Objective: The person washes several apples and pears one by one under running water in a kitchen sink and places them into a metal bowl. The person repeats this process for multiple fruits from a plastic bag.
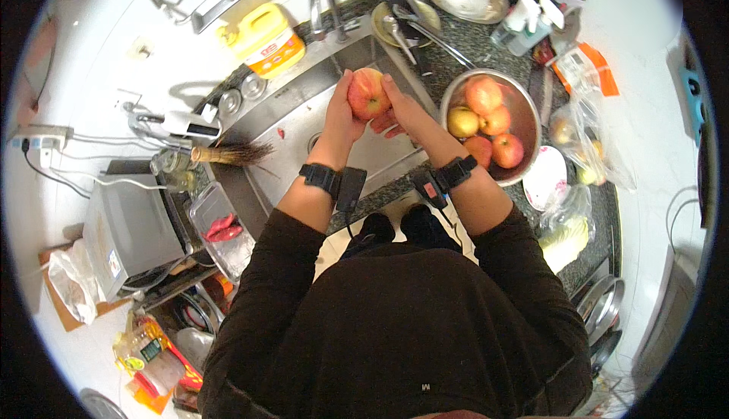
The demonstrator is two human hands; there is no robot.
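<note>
A red-and-yellow apple (368, 93) is held between my two hands above a stainless steel sink (290, 157). My left hand (340, 106) cups the apple's left side, its thumb raised along it. Against the right side presses my right hand (402, 107), with some of its fingers curled beneath the fruit. To the right of the sink stands a steel bowl (538, 128) with several apples (484, 95) and a yellow fruit (462, 122) in it. A small red scrap (281, 132) lies in the sink near the drain.
A chrome faucet (327, 6) rises behind the sink beside a yellow jug (267, 40). A bristle brush (230, 153) juts over the sink's left rim. Left stands a clear tray (242, 248) with red pieces. A floral plate (545, 177) and bagged cabbage (566, 239) lie right.
</note>
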